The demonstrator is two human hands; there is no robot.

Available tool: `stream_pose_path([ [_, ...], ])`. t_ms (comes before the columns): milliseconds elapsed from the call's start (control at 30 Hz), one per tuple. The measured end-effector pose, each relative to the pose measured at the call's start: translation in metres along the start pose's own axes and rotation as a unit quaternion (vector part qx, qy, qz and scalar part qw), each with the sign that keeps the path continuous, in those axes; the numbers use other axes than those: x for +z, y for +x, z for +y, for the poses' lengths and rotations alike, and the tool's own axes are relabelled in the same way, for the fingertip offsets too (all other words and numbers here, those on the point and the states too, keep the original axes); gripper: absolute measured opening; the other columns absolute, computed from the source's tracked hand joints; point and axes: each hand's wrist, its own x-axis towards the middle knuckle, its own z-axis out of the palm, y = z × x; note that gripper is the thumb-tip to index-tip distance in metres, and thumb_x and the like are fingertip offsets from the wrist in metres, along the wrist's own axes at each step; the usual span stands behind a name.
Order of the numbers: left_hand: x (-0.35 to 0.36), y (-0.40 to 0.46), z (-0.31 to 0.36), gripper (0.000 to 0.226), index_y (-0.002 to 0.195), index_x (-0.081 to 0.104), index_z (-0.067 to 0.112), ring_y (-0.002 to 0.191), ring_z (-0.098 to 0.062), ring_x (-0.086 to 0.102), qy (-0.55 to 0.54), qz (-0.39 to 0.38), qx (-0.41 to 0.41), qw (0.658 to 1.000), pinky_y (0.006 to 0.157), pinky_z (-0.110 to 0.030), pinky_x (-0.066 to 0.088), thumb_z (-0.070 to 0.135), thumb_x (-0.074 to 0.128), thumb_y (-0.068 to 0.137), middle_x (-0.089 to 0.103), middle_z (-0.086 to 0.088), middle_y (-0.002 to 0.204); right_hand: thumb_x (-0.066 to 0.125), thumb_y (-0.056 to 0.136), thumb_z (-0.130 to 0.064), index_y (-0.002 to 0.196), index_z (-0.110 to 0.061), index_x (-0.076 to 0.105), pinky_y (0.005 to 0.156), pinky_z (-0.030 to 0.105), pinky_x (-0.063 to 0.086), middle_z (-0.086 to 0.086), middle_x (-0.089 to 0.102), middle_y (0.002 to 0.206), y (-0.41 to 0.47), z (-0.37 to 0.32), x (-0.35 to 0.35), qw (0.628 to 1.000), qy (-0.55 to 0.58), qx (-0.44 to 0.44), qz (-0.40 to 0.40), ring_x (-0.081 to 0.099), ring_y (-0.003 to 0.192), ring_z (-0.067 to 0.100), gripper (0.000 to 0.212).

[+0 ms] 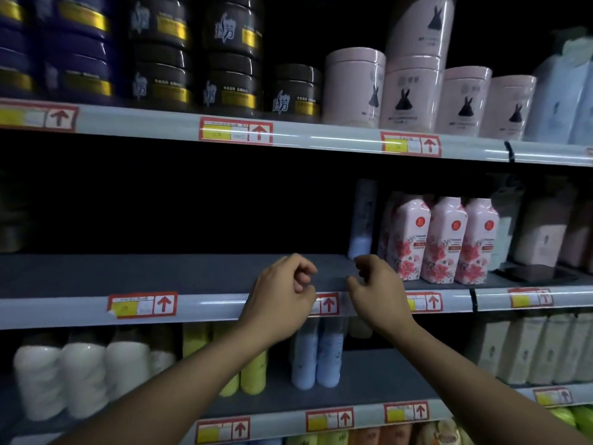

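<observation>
Both my hands are raised in front of the middle shelf (pixel 128 274) of a dim store rack. My left hand (pixel 282 293) hovers at the shelf's front rail with its fingers loosely curled and nothing in them. My right hand (pixel 375 290) is just beside it, fingers also loosely curled and holding nothing. Between them, on the rail, sits a red price tag (pixel 327 304) with an arrow. A pale blue bottle (pixel 364 216) stands on the shelf right behind my right hand. The shelf surface to the left of it is bare.
Three pink floral bottles (pixel 442 239) stand right of my hands. On the top shelf are dark jars (pixel 231 59) and pink rabbit-print tubs (pixel 407 94). Below are white bottles (pixel 83 377), yellow-green bottles (pixel 253 374) and blue bottles (pixel 316 354).
</observation>
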Motion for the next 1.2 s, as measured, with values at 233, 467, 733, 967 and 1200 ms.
stream_pose_path([
  [233,0.035,0.069,-0.007,0.021,0.101,0.066,0.03,0.074,-0.005,0.058,0.004,-0.025,-0.035,0.999,0.08,-0.024,0.052,0.018,0.074,0.085,0.065,0.01,0.095,0.07,0.083,-0.015,0.126,-0.007,0.055,0.097,0.038,0.04,0.014,0.054,0.119,0.037,0.021,0.0,0.982,-0.025,-0.015,0.187,0.051,0.114,0.032,0.046],
  [467,0.096,0.147,-0.011,0.05,0.135,0.06,0.016,0.117,-0.02,0.064,0.015,-0.072,-0.08,0.994,0.098,-0.026,0.048,0.032,0.077,0.09,0.065,-0.005,0.134,0.081,0.083,-0.035,0.14,0.004,0.04,0.114,0.05,0.024,0.029,0.034,0.139,0.078,0.064,-0.018,0.963,-0.087,0.117,0.228,0.031,0.13,0.048,0.08],
  [733,0.15,0.196,0.002,0.059,0.124,0.066,0.0,0.121,-0.035,0.064,0.049,-0.072,-0.134,0.987,0.076,-0.029,0.041,0.05,0.072,0.094,0.067,-0.018,0.13,0.081,0.077,-0.037,0.129,-0.01,0.05,0.111,0.052,0.028,0.019,0.039,0.135,0.089,0.077,-0.004,0.936,-0.032,0.165,0.309,0.037,0.126,0.043,0.066],
  [967,0.169,0.206,-0.004,0.063,0.116,0.075,0.005,0.113,-0.033,0.069,0.012,-0.048,-0.183,0.982,0.081,-0.03,0.053,0.06,0.077,0.085,0.073,-0.015,0.12,0.077,0.075,-0.037,0.119,-0.012,0.038,0.093,0.051,0.046,0.015,0.055,0.117,0.071,0.081,-0.005,0.942,0.044,0.082,0.323,0.053,0.11,0.039,0.064],
  [1200,0.145,0.18,-0.004,0.067,0.109,0.069,0.005,0.104,-0.028,0.071,0.005,0.022,-0.129,0.991,0.078,-0.033,0.054,0.054,0.091,0.069,0.074,-0.012,0.113,0.088,0.077,-0.034,0.112,-0.028,0.025,0.073,0.038,0.048,0.009,0.066,0.1,0.038,0.084,-0.013,0.96,0.102,0.062,0.254,0.068,0.093,0.038,0.072],
])
